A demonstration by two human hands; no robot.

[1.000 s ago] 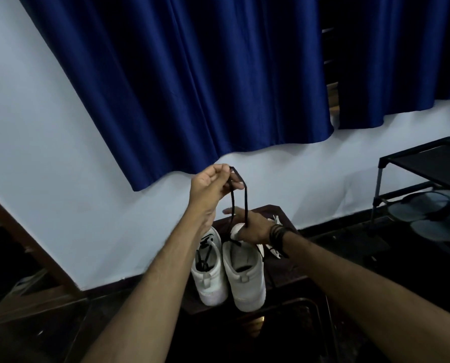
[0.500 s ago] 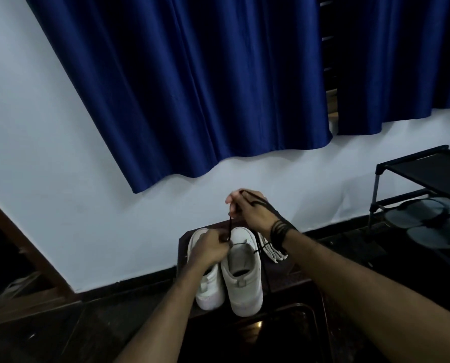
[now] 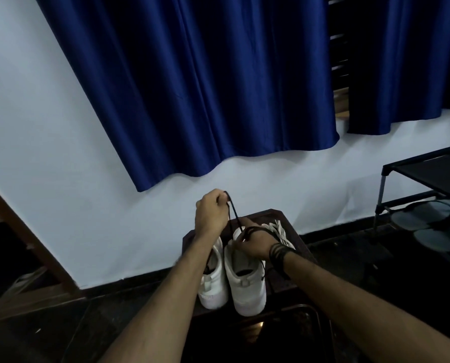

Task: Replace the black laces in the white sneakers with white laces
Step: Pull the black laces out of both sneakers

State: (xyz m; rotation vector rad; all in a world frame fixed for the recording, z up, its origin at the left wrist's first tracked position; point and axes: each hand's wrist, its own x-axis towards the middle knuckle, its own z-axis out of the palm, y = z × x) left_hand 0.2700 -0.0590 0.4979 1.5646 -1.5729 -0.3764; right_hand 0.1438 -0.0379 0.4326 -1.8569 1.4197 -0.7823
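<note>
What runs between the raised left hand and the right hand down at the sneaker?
In the head view, a taut stretch of black lace spans from the left hand down to the right hand over the right sneaker.

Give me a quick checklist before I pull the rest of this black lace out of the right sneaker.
1. Left hand grips the black lace raised: ok.
2. Right hand steadies the right sneaker: ok.
3. Lace free of every eyelet: cannot tell, hand hides them.
4. Lace wound around the right wrist, may snag: not ok.
5. White laces ready on the stool: ok.
6. Left sneaker unlaced: not ok, black shows inside.
</note>
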